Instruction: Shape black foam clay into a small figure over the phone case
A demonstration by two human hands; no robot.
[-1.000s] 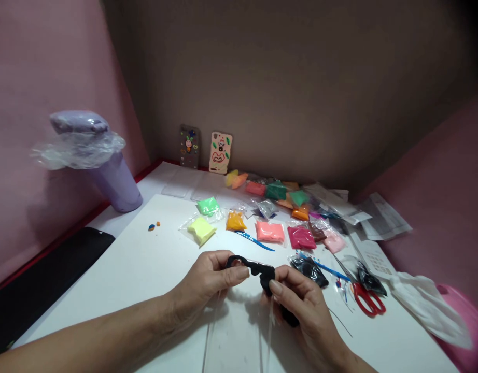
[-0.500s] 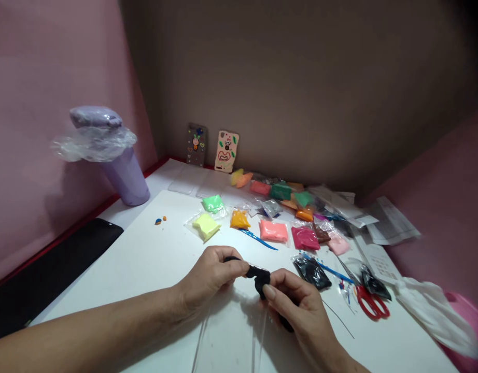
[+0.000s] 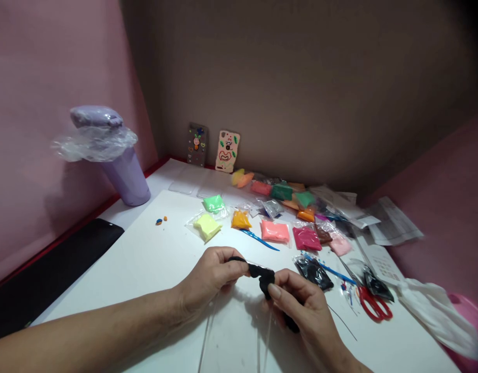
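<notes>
My left hand point(image 3: 215, 274) is closed, thumb and fingers pinching the left end of a strip of black clay point(image 3: 267, 282). Under both hands lies a clear, flat piece like a transparent phone case point(image 3: 233, 334), and the clay runs along its far edge. From the right, my right hand point(image 3: 305, 303) presses the other part of the clay between thumb and fingers. Some black clay also shows beneath the right palm. How firmly the clay sticks to the edge is hidden by my fingers.
Beyond my hands lie a yellow clay packet point(image 3: 207, 227), a coral packet point(image 3: 275, 231) and a blue modelling tool point(image 3: 260, 240). To the right are a black clay packet point(image 3: 313, 272) and red-handled scissors point(image 3: 375, 304). A purple tumbler point(image 3: 126, 176) stands at left; decorated phone cases point(image 3: 227, 151) lean on the wall.
Hardly anything differs. The right fingers and the black clay have shifted slightly to the right, while the whole view moves a little; both hands keep their pinch.
</notes>
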